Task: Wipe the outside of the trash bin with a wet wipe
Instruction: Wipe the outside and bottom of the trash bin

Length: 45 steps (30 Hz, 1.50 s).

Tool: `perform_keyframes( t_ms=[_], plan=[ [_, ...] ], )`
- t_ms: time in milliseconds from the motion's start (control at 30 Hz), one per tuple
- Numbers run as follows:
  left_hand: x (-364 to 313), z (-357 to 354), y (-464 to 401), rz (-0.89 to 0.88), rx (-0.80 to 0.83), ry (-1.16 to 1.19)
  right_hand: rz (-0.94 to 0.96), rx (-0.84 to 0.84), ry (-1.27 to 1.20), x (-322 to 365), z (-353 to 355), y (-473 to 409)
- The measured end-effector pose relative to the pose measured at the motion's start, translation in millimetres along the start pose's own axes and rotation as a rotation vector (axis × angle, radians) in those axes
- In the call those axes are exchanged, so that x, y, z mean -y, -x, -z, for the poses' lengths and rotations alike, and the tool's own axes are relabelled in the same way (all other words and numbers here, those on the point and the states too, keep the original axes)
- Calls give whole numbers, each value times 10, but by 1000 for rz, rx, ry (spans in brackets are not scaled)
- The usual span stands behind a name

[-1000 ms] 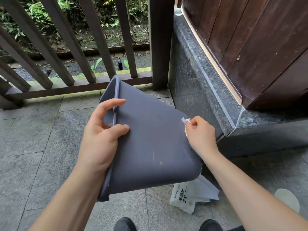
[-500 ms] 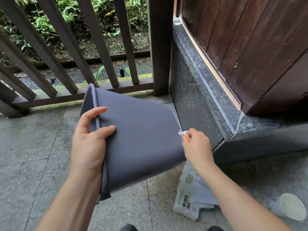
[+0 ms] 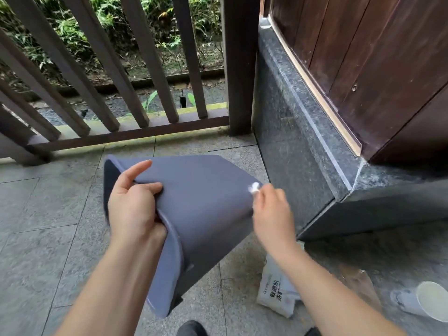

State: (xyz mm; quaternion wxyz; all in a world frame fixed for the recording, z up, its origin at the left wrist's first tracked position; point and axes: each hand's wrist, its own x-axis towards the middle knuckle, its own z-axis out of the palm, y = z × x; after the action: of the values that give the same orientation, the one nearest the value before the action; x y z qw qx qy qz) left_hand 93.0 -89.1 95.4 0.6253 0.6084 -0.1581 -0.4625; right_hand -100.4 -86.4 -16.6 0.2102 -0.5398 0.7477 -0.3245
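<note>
While my left hand holds the trash bin off the floor on its side, thumb along the outer wall and the other fingers curled over the rim into the mouth, the whole weight hangs from that one edge. If the grip slackens, I judge the bin will swing down or drop onto the stone floor. My right hand is at the bin's base corner, fingers pinched tight around a wet wipe bunched so small that only a white tuft shows. That is the other risk: so little wipe is exposed that my knuckles may rub the plastic instead, and the wad could slip out. The granite step is near my right hand, so a wide stroke could knock against it. The wipe pack lies on the floor below my right forearm.
</note>
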Motion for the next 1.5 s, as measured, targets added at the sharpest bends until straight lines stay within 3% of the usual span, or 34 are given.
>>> perform_keyframes(
  t_ms=[67, 133, 233, 367, 533, 733, 867, 967, 1200, 1300, 1367, 1500],
  plan=[
    [-10, -10, 9, -19, 19, -4, -163, 28, -50, -238, -2, -190],
    [-10, -2, -4, -25, 27, -2, -180, 9, -84, -198, -30, -270],
    [18, -9, -25, -31, 20, -10, 21, -24, -145, 253, -6, -121],
    [124, -29, -41, -41, 35, -102, 404, 163, -285, 960, 50, 629],
    [221, -76, -13, -44, 229, -244, 477, 312, -341, 914, 188, 571],
    [284, -196, 259, -140, 632, -513, 388, 59, -255, 605, 251, 5],
    [244, -200, 421, -107, 797, -653, 333, -129, -213, 430, 316, -425],
    [176, -173, 454, -71, 802, -651, 129, -55, -22, 65, 323, -700],
    [121, -83, 427, -84, 804, -706, -324, 364, 344, -758, 242, -659],
    [141, -98, 377, -151, 713, -738, -456, 451, 342, -802, 168, -539],
    [168, -110, 332, -189, 632, -762, -392, 407, 274, -583, 91, -446],
    [200, -109, 285, -223, 528, -764, 95, 248, 131, 124, -31, -78]
  ],
)
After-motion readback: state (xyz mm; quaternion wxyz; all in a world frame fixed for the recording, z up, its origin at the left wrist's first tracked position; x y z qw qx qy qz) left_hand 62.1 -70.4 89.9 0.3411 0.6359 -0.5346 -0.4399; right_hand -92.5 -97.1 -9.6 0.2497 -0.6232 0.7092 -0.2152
